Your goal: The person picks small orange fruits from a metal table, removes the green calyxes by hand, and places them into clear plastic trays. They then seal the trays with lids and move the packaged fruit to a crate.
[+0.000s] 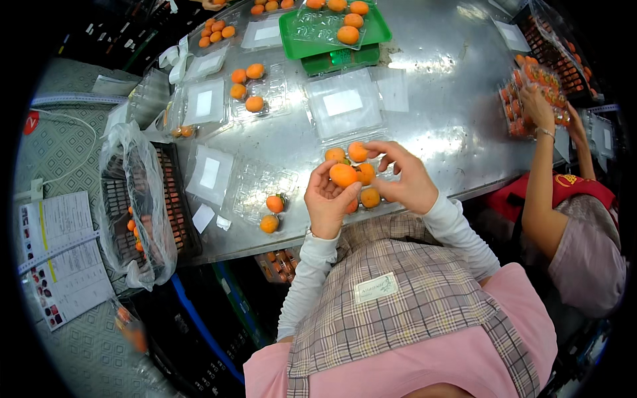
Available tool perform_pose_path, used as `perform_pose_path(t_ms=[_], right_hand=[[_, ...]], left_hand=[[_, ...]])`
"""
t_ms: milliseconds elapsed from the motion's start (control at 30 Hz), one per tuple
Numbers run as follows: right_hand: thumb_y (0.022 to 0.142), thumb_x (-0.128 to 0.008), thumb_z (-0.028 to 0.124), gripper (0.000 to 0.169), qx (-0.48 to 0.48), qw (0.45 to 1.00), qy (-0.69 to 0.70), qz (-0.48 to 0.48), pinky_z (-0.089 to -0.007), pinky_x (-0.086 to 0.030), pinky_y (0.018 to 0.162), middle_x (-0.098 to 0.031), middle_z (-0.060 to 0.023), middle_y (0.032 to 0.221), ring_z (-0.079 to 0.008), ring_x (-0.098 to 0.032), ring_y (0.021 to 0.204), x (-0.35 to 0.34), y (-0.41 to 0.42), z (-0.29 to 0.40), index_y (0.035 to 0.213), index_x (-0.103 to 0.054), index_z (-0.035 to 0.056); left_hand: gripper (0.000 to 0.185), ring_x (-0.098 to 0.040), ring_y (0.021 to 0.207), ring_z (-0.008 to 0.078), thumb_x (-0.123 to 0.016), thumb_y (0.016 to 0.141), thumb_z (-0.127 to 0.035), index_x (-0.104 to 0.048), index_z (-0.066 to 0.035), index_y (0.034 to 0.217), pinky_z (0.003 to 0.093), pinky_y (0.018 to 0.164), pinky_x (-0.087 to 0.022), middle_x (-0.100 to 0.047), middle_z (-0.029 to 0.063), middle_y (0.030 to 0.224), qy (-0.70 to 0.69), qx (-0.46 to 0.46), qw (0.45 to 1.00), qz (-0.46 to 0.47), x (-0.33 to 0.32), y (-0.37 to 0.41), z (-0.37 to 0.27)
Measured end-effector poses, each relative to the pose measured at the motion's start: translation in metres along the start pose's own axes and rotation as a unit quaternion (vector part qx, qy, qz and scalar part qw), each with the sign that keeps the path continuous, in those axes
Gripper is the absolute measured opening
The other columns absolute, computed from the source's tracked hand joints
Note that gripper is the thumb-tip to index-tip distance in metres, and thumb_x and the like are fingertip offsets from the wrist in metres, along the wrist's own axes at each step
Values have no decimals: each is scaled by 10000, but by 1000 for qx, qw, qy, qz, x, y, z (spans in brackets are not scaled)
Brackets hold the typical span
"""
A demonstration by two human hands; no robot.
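Note:
My left hand [323, 199] grips an orange persimmon [343, 175], fingers behind it and thumb along its near side. To the right, my right hand [410, 176] has its fingers curved and apart, with nothing seen between them. Below my hands, several more persimmons [370, 198] sit close together, partly hidden by my fingers. Just beyond them lies a clear plastic clamshell lid [343, 104] with a white label. Left of my hands, an open clamshell tray [261, 186] has two persimmons [269, 224] by its near edge.
A green scale [328, 58] with a green pan stands at the back, bearing a tray of persimmons [348, 35]. Another tray [268, 89] holds several fruits. A plastic-lined crate [179, 199] stands left. At right, a co-worker's hands [540, 109] hold packed fruit on the metal table [438, 99].

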State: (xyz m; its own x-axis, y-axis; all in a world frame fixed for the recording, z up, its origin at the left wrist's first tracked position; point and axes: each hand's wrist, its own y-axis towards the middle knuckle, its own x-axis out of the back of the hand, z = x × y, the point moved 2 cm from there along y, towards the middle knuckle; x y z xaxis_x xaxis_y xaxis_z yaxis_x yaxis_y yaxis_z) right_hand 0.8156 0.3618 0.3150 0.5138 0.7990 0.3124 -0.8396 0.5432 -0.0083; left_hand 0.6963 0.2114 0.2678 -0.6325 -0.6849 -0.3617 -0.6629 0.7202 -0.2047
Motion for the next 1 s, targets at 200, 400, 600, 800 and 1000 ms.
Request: perform_pose_path(t_ms=[200, 400, 600, 800, 1000], right_hand=[[841, -782, 165, 369, -60, 992, 108, 20, -268, -510, 769, -644, -39, 938, -111, -586, 810, -5, -1, -11, 1167, -682, 24], [904, -721, 157, 154, 29, 999, -31, -11, -296, -503, 696, -685, -71, 843, -155, -608, 717, -10, 0, -2, 985, -720, 26], [942, -707, 188, 187, -157, 950, 266, 48, -267, -524, 703, -713, -50, 842, -115, -656, 759, -13, 1, -15, 917, -723, 4], [964, -704, 218, 205, -172, 928, 331, -1, -247, -513, 797, -709, -24, 939, -87, -632, 867, -9, 11, -46, 995, -711, 16], [995, -661, 235, 252, -169, 943, 285, 8, -258, -510, 876, -695, -32, 1051, -96, -625, 966, -5, 8, -49, 1132, -690, 25]], left_hand=[[656, -570, 1272, 261, -712, 851, 89, -437, 45, 1445, 370, 1061, -513, -521, 151, 1386, -69, 7, 997, 26, 0, -3, 2], [639, -587, 1247, 249, -714, 863, 69, -445, 36, 1441, 370, 1051, -520, -537, 152, 1377, -101, 28, 994, 32, -3, -7, 7], [513, -656, 1136, 272, -667, 965, -135, -459, 8, 1412, 406, 978, -565, -617, 150, 1274, -133, 97, 984, 62, 3, -9, 10], [549, -671, 976, 216, -461, 1051, -483, -530, -20, 1337, 330, 833, -556, -671, 129, 1148, -251, 237, 935, 84, 3, -11, 23], [565, -649, 901, 209, -384, 1063, -530, -568, -51, 1301, 336, 815, -545, -680, 123, 1055, -358, 290, 883, 92, 5, -11, 31]])
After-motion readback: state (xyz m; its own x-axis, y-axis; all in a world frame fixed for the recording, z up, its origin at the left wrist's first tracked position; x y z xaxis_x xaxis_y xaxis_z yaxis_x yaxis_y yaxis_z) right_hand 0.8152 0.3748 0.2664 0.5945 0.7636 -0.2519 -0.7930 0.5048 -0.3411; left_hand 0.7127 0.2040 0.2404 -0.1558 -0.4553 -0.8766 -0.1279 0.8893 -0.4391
